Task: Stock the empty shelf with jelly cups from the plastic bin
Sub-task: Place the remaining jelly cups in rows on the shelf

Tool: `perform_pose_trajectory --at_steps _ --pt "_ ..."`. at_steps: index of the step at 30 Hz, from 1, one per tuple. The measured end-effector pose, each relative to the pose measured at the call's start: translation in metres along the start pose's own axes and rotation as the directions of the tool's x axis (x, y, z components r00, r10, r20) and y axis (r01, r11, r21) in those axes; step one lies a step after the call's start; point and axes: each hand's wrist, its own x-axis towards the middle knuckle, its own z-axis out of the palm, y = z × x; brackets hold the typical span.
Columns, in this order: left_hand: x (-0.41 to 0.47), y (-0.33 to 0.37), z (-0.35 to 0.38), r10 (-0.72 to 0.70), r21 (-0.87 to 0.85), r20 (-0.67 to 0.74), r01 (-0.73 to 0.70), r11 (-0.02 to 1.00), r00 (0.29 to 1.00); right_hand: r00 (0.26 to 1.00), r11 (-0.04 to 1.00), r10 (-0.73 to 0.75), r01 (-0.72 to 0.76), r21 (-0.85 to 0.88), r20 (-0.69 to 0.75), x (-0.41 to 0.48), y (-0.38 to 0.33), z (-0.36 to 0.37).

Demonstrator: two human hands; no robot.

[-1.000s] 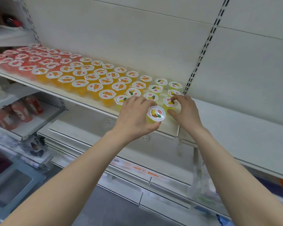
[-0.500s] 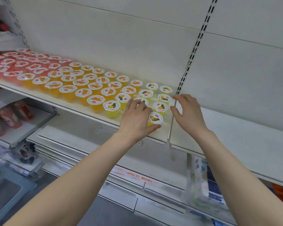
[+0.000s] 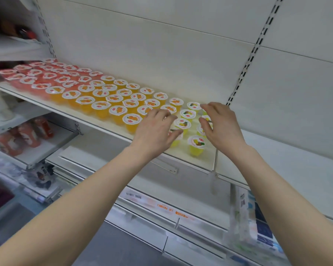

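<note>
Starting at the far left, red packets [image 3: 28, 136] are seen lying on a lower shelf [image 3: 50, 148], blurred. Above them, on the stocked shelf [image 3: 71, 110], red jelly cups [image 3: 37, 75] are packed in rows at the left end. Orange jelly cups [image 3: 104, 95] are lined up just beside them, lid to lid, all upright.

Now the middle: the left hand [image 3: 154, 131] is held palm down over the seam where orange gives way to yellow. Its fingers are spread and only lightly bent, and nothing is clasped. A yellow cup is partly covered beneath its thumb, and whether it is touched cannot be told.

Yellow jelly cups [image 3: 187, 113] are grouped at the shelf's right end, and the front yellow cup [image 3: 196, 145] is seen standing alone near the edge, between the two wrists. The right hand [image 3: 220, 125] is poised over the rightmost yellow cups, fingers loosely curved, thumb apart, nothing gripped. Behind it a slotted upright [image 3: 242, 73] is seen, and beyond that a neighbouring shelf [image 3: 296, 166].
</note>
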Motion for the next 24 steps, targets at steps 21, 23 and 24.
perform_pose_trajectory --at_steps 21,23,24 --pt "-0.137 -0.309 -0.174 -0.244 0.318 -0.048 0.246 0.915 0.969 0.907 0.901 -0.421 0.420 0.110 -0.017 0.104 -0.325 0.119" --pt "-0.159 -0.338 -0.189 -0.291 0.314 -0.042 0.289 0.904 0.956 0.895 0.884 -0.447 0.444 0.146 -0.018 0.108 -0.364 0.133" --pt "-0.172 -0.351 -0.196 -0.313 0.311 -0.042 0.310 0.898 0.949 0.887 0.874 -0.461 0.457 0.163 -0.019 0.109 -0.384 0.141"
